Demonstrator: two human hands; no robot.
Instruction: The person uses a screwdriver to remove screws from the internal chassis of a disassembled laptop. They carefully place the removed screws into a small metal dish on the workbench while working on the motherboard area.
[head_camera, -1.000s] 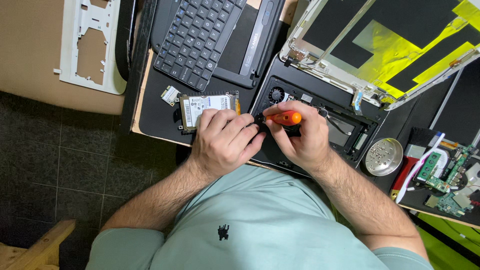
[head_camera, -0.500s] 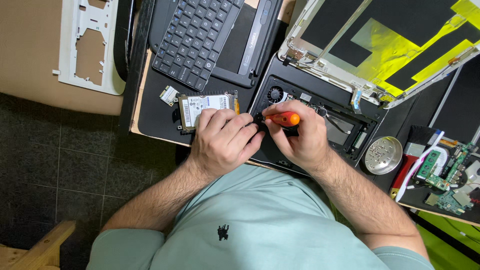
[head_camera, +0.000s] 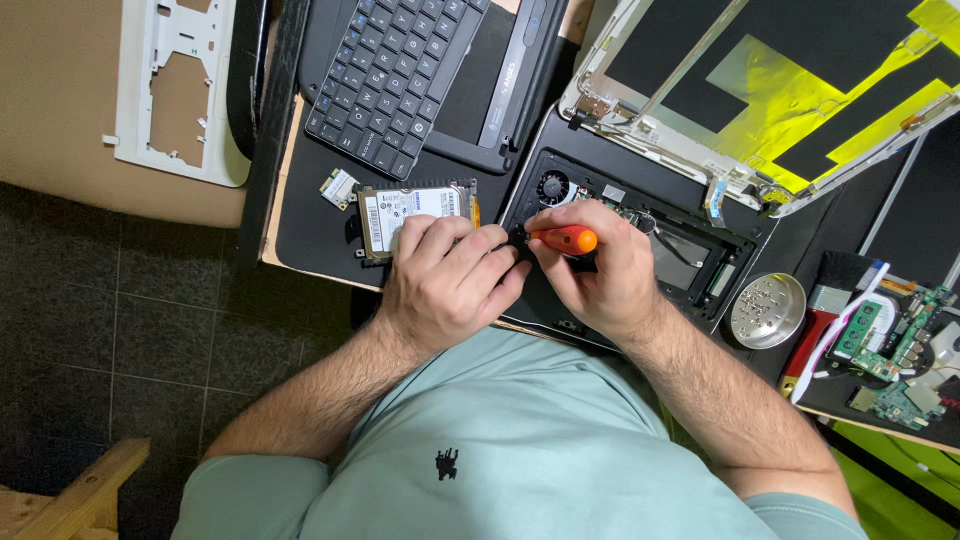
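Right hand (head_camera: 600, 275) grips the orange screwdriver (head_camera: 565, 240); left hand (head_camera: 445, 280) (fingers curled, holding nothing) braces beside it, steadying the laptop base (head_camera: 690, 255)

Little change across frames. Right hand (head_camera: 598, 270) with orange-handled screwdriver (head_camera: 565, 240) crept slightly toward 9 o'clock, closing on left hand (head_camera: 447, 282). Left fingers curled a touch tighter beside hard drive (head_camera: 400, 212). Whole view drifted marginally toward 3 o'clock.

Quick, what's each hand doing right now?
Left hand: curled, fingers resting on the laptop base; holding anything cannot be told.
Right hand: closed on the orange screwdriver.
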